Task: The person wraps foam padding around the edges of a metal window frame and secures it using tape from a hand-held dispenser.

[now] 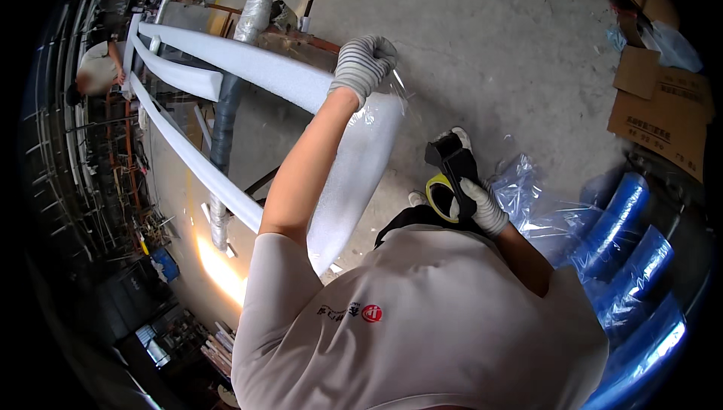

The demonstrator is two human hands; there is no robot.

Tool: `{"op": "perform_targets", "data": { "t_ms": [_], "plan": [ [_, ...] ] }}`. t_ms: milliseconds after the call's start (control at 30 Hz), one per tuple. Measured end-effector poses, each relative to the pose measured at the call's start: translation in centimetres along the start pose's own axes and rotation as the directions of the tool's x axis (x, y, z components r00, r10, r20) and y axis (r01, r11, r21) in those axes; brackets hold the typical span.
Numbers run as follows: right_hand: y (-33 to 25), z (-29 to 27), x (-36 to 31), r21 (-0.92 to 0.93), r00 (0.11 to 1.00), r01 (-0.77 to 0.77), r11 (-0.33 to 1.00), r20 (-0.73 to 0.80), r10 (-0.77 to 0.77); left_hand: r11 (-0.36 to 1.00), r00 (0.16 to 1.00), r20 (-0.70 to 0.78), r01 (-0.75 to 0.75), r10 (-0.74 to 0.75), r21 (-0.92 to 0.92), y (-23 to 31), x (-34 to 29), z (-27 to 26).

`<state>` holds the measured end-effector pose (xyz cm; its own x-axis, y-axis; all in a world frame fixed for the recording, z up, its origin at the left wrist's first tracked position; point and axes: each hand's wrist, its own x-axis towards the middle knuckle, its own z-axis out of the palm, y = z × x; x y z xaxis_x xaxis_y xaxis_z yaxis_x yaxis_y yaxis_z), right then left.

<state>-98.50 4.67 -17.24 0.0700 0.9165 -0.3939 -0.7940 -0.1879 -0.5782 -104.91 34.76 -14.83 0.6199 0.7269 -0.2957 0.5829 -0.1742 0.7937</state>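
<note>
My left hand (365, 64), in a striped white-and-grey work glove, is closed above the near corner of a long piece wrapped in white foam (361, 158). A shiny strip of clear tape (399, 85) shows at its fingers and runs down toward the foam corner. Glossy clear patches lie on the foam just under the wrist. Closer to my body, my right hand (486, 208), gloved the same way, grips a black tape dispenser (453, 165). A tape roll with a yellow rim (439, 195) sits on the dispenser. The fingertips of the right hand are partly hidden behind it.
Other foam-wrapped lengths (188, 150) stretch away to the left, across wrapped support bars (224, 124). A co-worker (98, 67) bends at their far end. Blue film rolls (633, 259), crumpled clear film (527, 192) and cardboard boxes (659, 109) lie on the right. Racks of bars line the left.
</note>
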Motion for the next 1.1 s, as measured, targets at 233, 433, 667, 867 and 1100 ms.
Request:
{"op": "perform_targets", "data": {
  "t_ms": [233,433,667,867,1100],
  "plan": [
    [2.4,0.8,9.0,0.585,0.935,-0.298,0.754,0.021,0.353,0.554,0.930,-0.017,0.234,-0.367,0.799,-6.9,6.7,-1.2],
    [1.7,-0.7,9.2,0.558,0.890,-0.416,0.718,0.089,0.447,-0.187,0.999,-0.049,0.046,-0.012,0.981,-4.5,4.8,-5.8],
    [1.9,-0.9,9.4,0.566,0.887,-0.424,0.707,0.104,0.449,0.641,0.803,0.528,-0.255,-0.277,0.724,-4.7,-0.2,0.1],
    [1.7,-2.4,9.9,0.576,0.899,-0.436,0.692,0.247,0.362,0.502,0.807,0.387,-0.133,-0.446,0.855,-3.2,1.4,-2.9],
    [-2.6,-4.9,7.6,0.551,0.944,-0.273,0.789,-0.006,0.330,0.519,0.867,0.365,-0.151,-0.338,0.841,-4.8,1.6,-2.6]
  ]
}}
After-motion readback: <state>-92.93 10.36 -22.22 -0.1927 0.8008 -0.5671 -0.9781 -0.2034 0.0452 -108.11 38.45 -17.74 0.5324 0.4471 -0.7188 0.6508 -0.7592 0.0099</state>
